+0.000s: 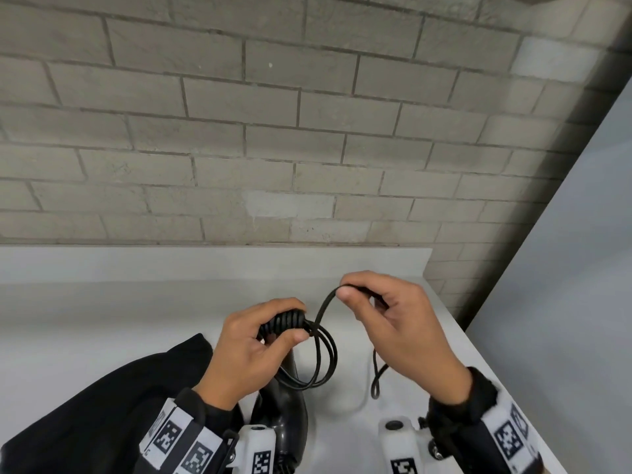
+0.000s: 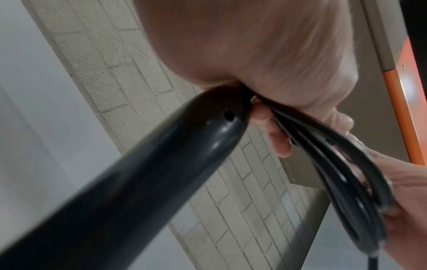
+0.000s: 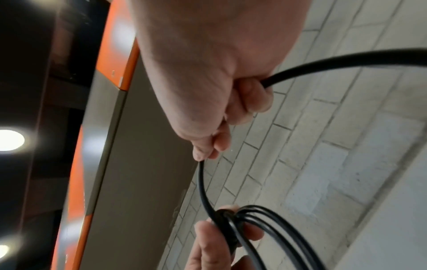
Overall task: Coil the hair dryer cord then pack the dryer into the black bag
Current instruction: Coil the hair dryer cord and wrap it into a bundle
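My left hand [image 1: 260,340] grips a tight bundle of wound black cord [image 1: 285,321] at the end of the hair dryer's handle. Several loops of cord [image 1: 325,364] hang below that grip. The black dryer [image 1: 287,412] hangs under the left hand, its handle [image 2: 138,173] filling the left wrist view. My right hand [image 1: 383,316] pinches the free cord [image 3: 203,184] between thumb and fingers, raised a little to the right of the bundle. More cord [image 1: 376,378] dangles beneath the right hand. The black bag [image 1: 113,405] lies at the lower left on the counter.
A white counter [image 1: 136,309] runs below a grey brick wall [image 1: 239,131]. A pale panel [image 1: 564,268] bounds the right side. An orange-edged fixture [image 3: 120,54] shows overhead in the wrist views.
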`<state>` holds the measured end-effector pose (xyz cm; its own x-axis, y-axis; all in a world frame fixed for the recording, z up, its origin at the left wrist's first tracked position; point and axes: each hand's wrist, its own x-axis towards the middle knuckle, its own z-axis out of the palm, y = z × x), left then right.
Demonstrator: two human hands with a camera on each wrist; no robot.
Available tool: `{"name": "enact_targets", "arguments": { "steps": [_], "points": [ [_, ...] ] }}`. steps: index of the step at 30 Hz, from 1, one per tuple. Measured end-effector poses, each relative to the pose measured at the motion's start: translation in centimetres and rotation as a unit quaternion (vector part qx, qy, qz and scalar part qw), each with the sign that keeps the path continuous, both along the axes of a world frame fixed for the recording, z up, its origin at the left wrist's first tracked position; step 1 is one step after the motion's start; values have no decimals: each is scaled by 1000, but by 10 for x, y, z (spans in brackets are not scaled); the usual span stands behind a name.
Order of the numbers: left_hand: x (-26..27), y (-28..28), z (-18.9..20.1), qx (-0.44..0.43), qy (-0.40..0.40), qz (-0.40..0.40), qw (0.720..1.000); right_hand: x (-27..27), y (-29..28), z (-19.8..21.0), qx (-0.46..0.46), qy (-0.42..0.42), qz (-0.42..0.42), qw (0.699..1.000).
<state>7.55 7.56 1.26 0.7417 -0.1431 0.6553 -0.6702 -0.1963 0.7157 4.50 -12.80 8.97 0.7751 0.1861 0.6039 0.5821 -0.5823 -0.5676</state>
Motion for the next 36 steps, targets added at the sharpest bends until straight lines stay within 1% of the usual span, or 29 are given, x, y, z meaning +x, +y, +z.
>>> {"name": "enact_targets", "arguments": {
  "steps": [3,6,10,12,14,15,16,17,20,21,23,24,26,27,29,33,34,36],
  "points": [
    [-3,0,3,11,8,-33,999,6,8,-4,63,32,20,997],
    [-5,-4,3,0,19,-36,999,9,17,-14,125,62,23,990],
    [-9,-6,1,-13,-7,-24,1000,10,25,-34,218,135,-11,966],
    [-10,-7,1,-20,-30,-30,999,8,26,-46,265,216,-16,940],
    [-12,-8,2,-17,-44,-38,998,4,28,-55,310,319,8,895],
    [-13,-9,3,-17,-46,-40,998,1,29,-58,331,351,21,876],
    [-13,-10,3,-21,-48,-41,998,-2,30,-60,347,367,30,863],
    [-13,-12,3,-29,-49,-40,998,-5,30,-62,353,373,36,857],
    [-14,-15,5,-59,-52,-14,997,-11,31,-72,337,359,42,870],
    [-14,-16,5,-68,-51,-1,996,-14,32,-76,346,354,48,867],
    [-15,-17,4,-82,-49,23,995,-19,32,-83,391,351,91,846],
    [-15,-17,4,-84,-47,37,995,-21,33,-87,399,334,118,846],
    [-15,-17,4,-86,-31,61,994,-26,35,-92,367,288,149,872],
    [-15,-16,4,-86,-22,69,994,-27,36,-92,341,271,151,887],
    [-14,-14,3,-79,-2,74,994,-24,37,-89,314,252,132,906],
    [-11,-8,12,-50,66,58,995,-15,27,-78,271,249,133,920],
    [-9,-6,15,-45,75,53,995,-12,23,-77,258,249,139,923],
    [-6,-1,22,-25,61,50,997,-8,18,-73,233,242,150,930]
  ]
}}
